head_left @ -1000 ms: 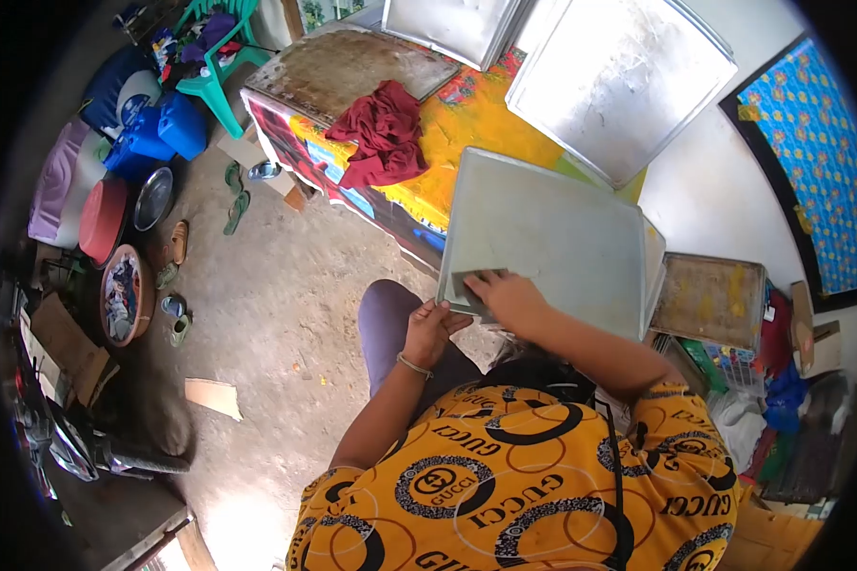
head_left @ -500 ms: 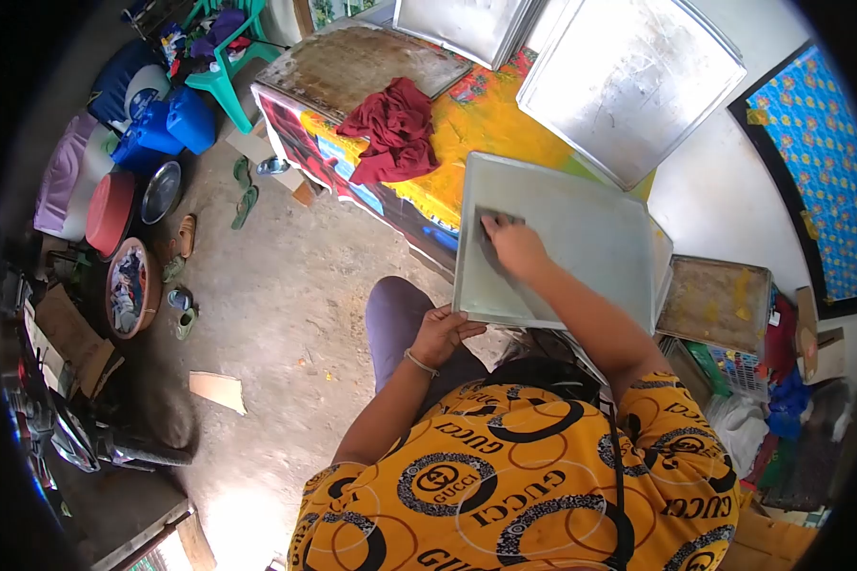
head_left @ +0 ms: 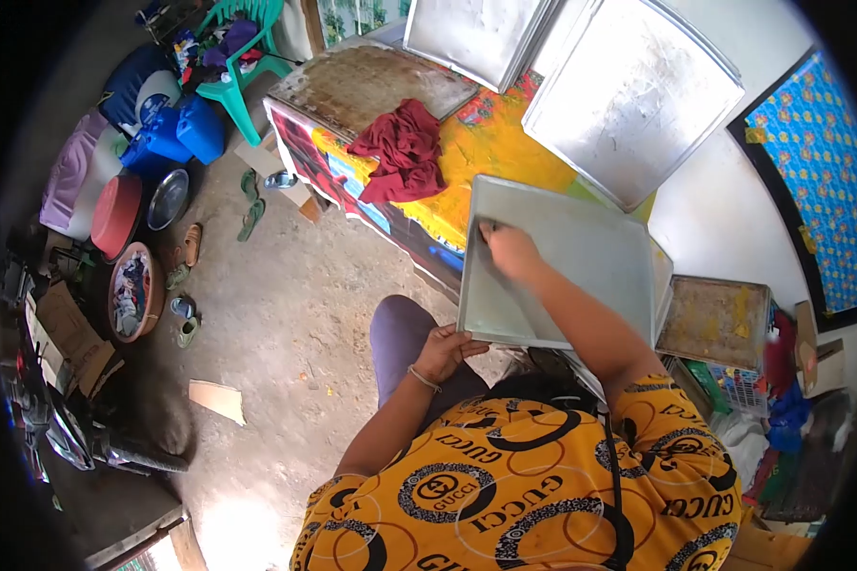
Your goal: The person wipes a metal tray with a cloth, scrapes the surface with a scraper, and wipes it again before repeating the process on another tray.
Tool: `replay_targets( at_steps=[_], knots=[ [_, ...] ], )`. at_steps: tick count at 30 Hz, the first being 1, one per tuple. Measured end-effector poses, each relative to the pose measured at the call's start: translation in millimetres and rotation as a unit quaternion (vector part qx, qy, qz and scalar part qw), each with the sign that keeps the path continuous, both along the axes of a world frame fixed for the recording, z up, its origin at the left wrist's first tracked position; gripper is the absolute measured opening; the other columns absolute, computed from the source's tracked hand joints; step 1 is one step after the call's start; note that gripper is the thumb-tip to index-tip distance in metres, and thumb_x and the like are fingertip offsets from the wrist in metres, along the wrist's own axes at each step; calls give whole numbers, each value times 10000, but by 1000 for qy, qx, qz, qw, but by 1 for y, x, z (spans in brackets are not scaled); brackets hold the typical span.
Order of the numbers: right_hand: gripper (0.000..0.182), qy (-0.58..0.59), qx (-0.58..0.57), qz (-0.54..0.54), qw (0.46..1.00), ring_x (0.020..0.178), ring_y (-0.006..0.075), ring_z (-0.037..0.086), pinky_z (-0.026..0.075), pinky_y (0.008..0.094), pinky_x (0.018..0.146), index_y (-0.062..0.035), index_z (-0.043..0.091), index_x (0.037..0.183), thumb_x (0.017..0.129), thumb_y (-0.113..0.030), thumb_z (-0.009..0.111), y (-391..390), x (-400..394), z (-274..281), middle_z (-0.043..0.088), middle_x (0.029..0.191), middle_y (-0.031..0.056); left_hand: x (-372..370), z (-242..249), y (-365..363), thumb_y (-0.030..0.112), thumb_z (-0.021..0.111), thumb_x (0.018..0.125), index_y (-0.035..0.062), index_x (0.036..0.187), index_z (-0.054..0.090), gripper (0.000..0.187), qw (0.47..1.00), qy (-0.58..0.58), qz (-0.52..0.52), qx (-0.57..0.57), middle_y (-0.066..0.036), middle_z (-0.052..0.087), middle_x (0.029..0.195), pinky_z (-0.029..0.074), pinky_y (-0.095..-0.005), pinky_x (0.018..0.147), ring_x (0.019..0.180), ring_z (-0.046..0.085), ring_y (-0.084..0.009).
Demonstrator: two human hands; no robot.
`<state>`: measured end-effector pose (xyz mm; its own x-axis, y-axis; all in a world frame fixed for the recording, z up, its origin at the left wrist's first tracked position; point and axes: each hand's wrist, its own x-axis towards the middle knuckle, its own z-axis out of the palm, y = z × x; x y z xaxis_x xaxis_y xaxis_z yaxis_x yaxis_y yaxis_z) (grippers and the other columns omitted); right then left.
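Note:
A shallow grey metal baking tray [head_left: 590, 247] with a raised rim lies tilted in front of me, its far part over the table. My left hand [head_left: 445, 352] is closed on the tray's near left corner, thumb along the rim. Over the left part of the tray, my right hand [head_left: 510, 249] is closed and pressed toward the inner surface. A small dark edge shows at its fingers, but what it holds is mostly hidden. Just beyond the tray, a crumpled dark red cloth [head_left: 400, 152] lies on the table's yellow covering [head_left: 500, 143].
A stained brown board-like tray [head_left: 371, 81] lies at the table's far left. More metal trays [head_left: 638, 95] lean against the wall. At right, a stained tray [head_left: 714, 319] rests above a plastic basket [head_left: 741, 390]. Slippers [head_left: 251, 219] and a clothes-filled basin [head_left: 135, 290] stand on the floor.
My right hand has shifted slightly toward the tray's left rim, and the dark piece beneath it shows less. The whole view has moved a little; my left hand keeps its hold on the corner.

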<state>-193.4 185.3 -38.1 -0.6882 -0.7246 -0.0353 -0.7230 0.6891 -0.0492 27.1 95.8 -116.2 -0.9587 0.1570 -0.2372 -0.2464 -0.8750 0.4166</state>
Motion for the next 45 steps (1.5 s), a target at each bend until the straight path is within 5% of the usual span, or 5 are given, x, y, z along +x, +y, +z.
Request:
replay_targets(
  at_steps=[9,15,18,19,45],
  knots=[
    [335,-19,29,-54,998,838,321,640,513,437,700,-103,558,1204,911,-82,398,-19,-56,8,650,929,155,-1,7,1,27,534,880,-55,1050,616,206,1000,1,-13,10,-209,644,1037,515,-437,895,961,643,-326],
    [366,-35,-81,-61,994,871,372,619,484,462,780,-40,652,930,956,-279,376,-12,-66,-5,644,952,198,-3,6,0,40,553,869,-58,1068,607,228,1000,-17,-17,-3,-212,641,1047,498,-459,914,969,639,-339],
    [363,-56,-87,-58,993,883,360,619,481,454,783,-59,655,945,959,-291,377,-12,-81,-4,645,953,190,0,4,-1,44,554,868,-63,1073,602,236,1000,-9,-25,2,-215,638,1054,495,-456,918,977,636,-339],
    [340,-63,-25,-62,996,912,327,616,485,431,792,-137,580,1190,888,-92,431,-12,-74,10,636,1032,148,-1,4,-1,47,554,868,-65,1074,601,239,1000,-2,-25,3,-215,637,1056,495,-454,918,979,635,-337],
    [412,-33,19,-26,999,992,354,570,488,428,825,-92,524,1232,824,-130,490,109,37,4,552,1142,176,-3,6,2,35,549,848,-66,1055,600,236,1000,3,-6,-14,-222,646,1020,516,-445,891,960,646,-328]
  ],
)
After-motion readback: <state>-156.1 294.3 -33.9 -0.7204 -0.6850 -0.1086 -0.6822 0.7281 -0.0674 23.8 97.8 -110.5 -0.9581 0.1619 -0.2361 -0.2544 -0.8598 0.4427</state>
